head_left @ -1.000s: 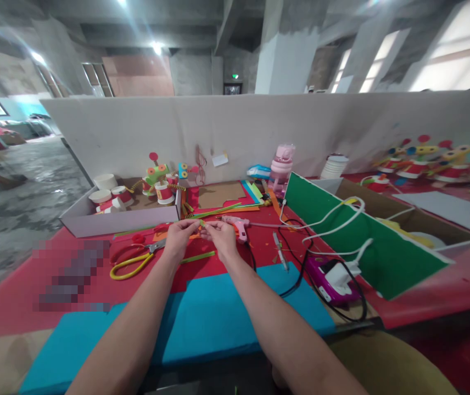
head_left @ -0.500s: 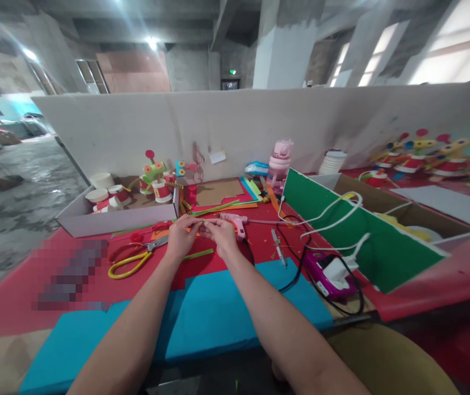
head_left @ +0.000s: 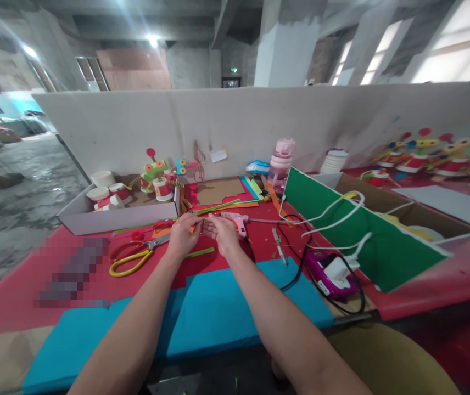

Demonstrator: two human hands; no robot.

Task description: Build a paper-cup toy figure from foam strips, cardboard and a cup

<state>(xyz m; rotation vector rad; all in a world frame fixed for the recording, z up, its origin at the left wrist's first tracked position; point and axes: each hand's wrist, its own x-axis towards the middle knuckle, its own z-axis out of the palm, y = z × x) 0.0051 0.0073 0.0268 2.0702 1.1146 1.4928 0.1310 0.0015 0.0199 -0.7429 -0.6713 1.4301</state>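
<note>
While a tiny green bit (head_left: pixel 204 220) is pinched by fingers of the left hand (head_left: pixel 184 235) above the tabletop (head_left: pixel 263 251) (right hand (head_left: pixel 223 233): grip can't be told), paper cups (head_left: pixel 98 194) and a green toy (head_left: pixel 154 171) are stashed in the far-left white box (head_left: pixel 123 220), yellow stuff (head_left: pixel 403 226) in the green-fronted box (head_left: pixel 346 233), right.

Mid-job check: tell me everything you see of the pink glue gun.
The pink glue gun looks like plastic and lies on the red tabletop, just beyond the right grip, which partly hides it. A pale, translucent stick juts from its back end toward the right; a dark cord leaves its handle toward the person. Whether the grip touches it, or whether it is switched on, I can't tell.
</note>
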